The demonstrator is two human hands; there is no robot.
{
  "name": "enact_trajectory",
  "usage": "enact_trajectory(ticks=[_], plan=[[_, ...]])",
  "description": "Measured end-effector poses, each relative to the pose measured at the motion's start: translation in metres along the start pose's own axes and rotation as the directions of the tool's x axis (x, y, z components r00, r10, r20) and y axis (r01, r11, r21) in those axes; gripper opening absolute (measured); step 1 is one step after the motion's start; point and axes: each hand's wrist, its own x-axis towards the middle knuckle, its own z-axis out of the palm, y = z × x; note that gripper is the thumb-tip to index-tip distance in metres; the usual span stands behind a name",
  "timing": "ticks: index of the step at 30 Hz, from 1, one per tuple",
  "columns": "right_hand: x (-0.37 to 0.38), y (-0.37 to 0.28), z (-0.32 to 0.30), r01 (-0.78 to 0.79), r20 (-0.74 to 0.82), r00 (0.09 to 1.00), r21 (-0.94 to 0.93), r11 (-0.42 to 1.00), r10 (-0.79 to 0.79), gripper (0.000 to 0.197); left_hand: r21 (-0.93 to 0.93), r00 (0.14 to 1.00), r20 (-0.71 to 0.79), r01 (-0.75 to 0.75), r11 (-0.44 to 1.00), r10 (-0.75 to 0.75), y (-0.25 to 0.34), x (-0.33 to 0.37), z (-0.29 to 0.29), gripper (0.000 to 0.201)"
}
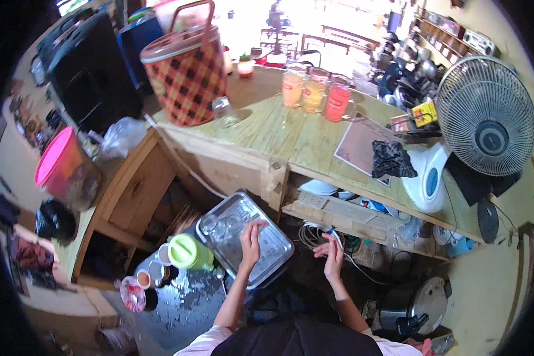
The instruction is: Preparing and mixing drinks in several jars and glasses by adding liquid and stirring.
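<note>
Head view finds both hands empty: the left hand [250,244] is loosely open, fingers extended over the metal tray [273,252], though whether it touches is hard to tell; the right hand [332,255] hangs in the air to the tray's right, fingers parted and slightly bent, near a coiled white cable [310,236]. Clear glasses [234,221] sit together toward the tray's far left side, perhaps so the raised rim contains them and any drips. Beside it, a lime-green jug [190,253] and some cups [158,272] stand on a wet dark surface [181,317], likely grouped for easy reach. The tray is silvery, rectangular and shallow with rounded corners, its base shiny and apparently wet. Beyond, three filled mugs [314,96], two yellow-orange and one red, stand in a row on the wooden worktop [261,139].
</note>
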Motion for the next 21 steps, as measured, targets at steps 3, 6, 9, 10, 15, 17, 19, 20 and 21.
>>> enact_trajectory(ticks=[3, 6, 9, 10, 15, 17, 19, 20, 21], plan=[[-0.034, 0.022, 0.000, -0.057, 0.051, 0.997, -0.017, 0.998, 0.058, 0.044, -0.022, 0.985, -0.035, 0.170, 0.985, -0.170, -0.022, -0.082, -0.031, 0.031], [-0.061, 0.025, 0.014, -0.089, 0.174, 0.981, 0.021, 0.996, 0.084, 0.046, -0.032, 0.938, -0.107, 0.328, 0.944, -0.329, -0.014, -0.146, -0.061, 0.032], [-0.082, 0.024, 0.036, -0.084, 0.363, 0.929, 0.025, 0.996, 0.069, 0.042, 0.044, 0.899, -0.200, 0.405, 0.913, -0.389, 0.002, -0.189, -0.087, 0.032], [-0.087, 0.026, 0.045, -0.092, 0.409, 0.910, 0.025, 0.995, 0.074, 0.042, 0.035, 0.896, -0.199, 0.411, 0.911, -0.397, 0.006, -0.199, -0.093, 0.032], [-0.125, 0.033, 0.086, -0.120, 0.535, 0.839, 0.004, 0.993, 0.099, 0.045, -0.009, 0.875, -0.277, 0.410, 0.912, -0.396, 0.021, -0.238, -0.122, 0.031], [-0.139, 0.029, 0.103, -0.135, 0.588, 0.802, 0.009, 0.991, 0.104, 0.046, -0.036, 0.853, -0.332, 0.416, 0.909, -0.404, 0.022, -0.253, -0.136, 0.030], [-0.152, 0.024, 0.120, -0.139, 0.645, 0.757, 0.005, 0.990, 0.103, 0.047, -0.078, 0.827, -0.376, 0.421, 0.904, -0.418, 0.014, -0.271, -0.154, 0.028], [-0.156, 0.022, 0.128, -0.141, 0.657, 0.747, 0.010, 0.990, 0.100, 0.045, -0.067, 0.811, -0.395, 0.443, 0.894, -0.432, 0.009, -0.277, -0.162, 0.026], [-0.158, 0.021, 0.137, -0.144, 0.665, 0.740, 0.015, 0.989, 0.098, 0.043, -0.074, 0.810, -0.397, 0.440, 0.895, -0.431, 0.003, -0.281, -0.172, 0.026]])
